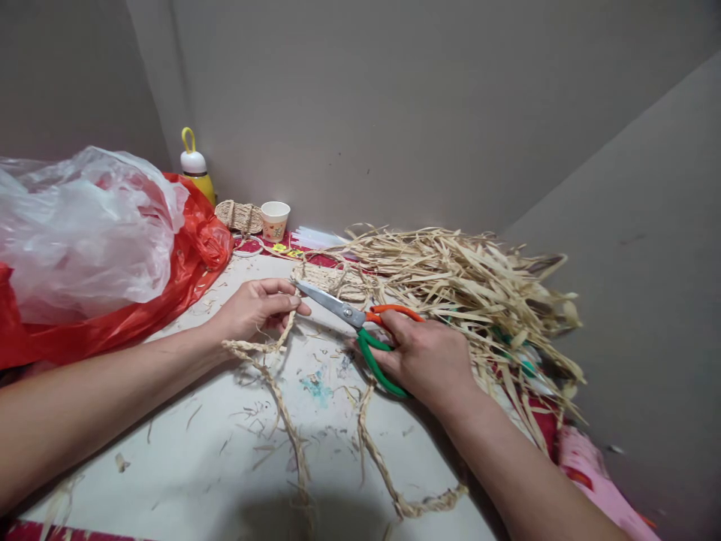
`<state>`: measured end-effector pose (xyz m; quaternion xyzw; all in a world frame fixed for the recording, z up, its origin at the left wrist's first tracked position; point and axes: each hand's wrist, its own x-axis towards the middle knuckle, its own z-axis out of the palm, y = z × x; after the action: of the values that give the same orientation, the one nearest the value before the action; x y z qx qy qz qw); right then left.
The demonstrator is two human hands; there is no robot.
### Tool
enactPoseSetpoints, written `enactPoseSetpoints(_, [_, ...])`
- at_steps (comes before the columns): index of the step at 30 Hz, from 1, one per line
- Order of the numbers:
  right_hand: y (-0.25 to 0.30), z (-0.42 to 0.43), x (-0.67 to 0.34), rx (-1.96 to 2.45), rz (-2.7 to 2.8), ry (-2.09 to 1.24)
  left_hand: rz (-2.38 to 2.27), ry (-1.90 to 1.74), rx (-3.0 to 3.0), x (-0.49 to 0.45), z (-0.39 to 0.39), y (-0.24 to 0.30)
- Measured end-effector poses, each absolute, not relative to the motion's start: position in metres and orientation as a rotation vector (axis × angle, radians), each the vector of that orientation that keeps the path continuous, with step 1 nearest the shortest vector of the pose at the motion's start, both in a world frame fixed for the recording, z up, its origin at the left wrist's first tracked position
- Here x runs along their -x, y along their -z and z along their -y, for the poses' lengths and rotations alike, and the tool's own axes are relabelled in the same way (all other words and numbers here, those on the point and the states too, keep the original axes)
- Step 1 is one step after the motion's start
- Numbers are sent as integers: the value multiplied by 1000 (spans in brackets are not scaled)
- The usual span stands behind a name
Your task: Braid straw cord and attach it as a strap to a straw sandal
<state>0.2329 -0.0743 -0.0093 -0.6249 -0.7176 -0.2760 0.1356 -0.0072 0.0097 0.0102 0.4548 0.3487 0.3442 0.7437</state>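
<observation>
Between the thumb and fingers of my left hand (264, 308) is pinched a twisted straw cord (290, 424), which hangs down and trails over the white board (185, 451). My right hand (431, 361) grips a pair of scissors (345, 308) by its orange and green handles. The blades look closed or nearly so, and their tips reach the fingertips of my left hand beside the cord. Another stretch of straw cord (388, 481) lies below my right hand. Just behind the blades rests a woven straw piece (332, 279), partly covered by them.
A heap of dry straw strips (467, 278) fills the right back. At the left are a clear plastic bag (84, 233) and a red bag (203, 225). Along the wall stand a yellow bottle (197, 169), a woven straw sole (239, 216) and a paper cup (276, 222).
</observation>
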Motion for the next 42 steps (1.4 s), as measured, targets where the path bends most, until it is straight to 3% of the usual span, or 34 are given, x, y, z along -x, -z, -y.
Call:
enactPoseSetpoints(10, [16,71,-240,1887,1941,653,-935,-939,-1107,7,-8,-17])
enactPoseSetpoints(19, [6,72,-228,1885,2155,553,-981,-1040,-1276,7,-6,-12])
enactPoseSetpoints(34, [2,72,-231,1779,2076,975,-1053,-1114,-1731,9,-1,-1])
enactPoseSetpoints(42, [12,73,-228,1881,2066,940,-1026,-1069,-2195,17,0,1])
